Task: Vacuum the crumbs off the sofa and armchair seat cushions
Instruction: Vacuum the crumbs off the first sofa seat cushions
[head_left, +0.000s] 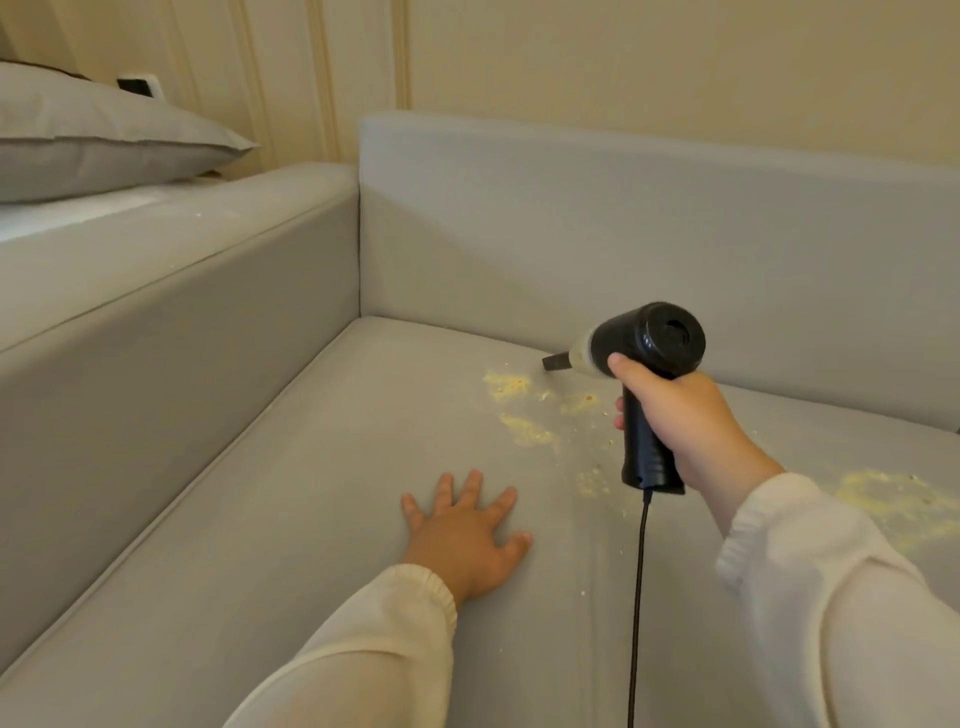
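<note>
Grey sofa cushion (311, 467), scattered pale-yellow crumbs (506, 385), black handheld vacuum (649, 364).

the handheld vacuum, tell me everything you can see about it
The handheld vacuum is a small, glossy black, pistol-shaped unit that looks like plastic. It has a round rear cap, a pale translucent section ahead of the body, and a short dark nozzle pointing left, just above the seat cushion near the yellow crumbs. The right hand grips its downward handle. A thin black cord hangs from the handle's base. Whether the nozzle touches the fabric is unclear.
</note>
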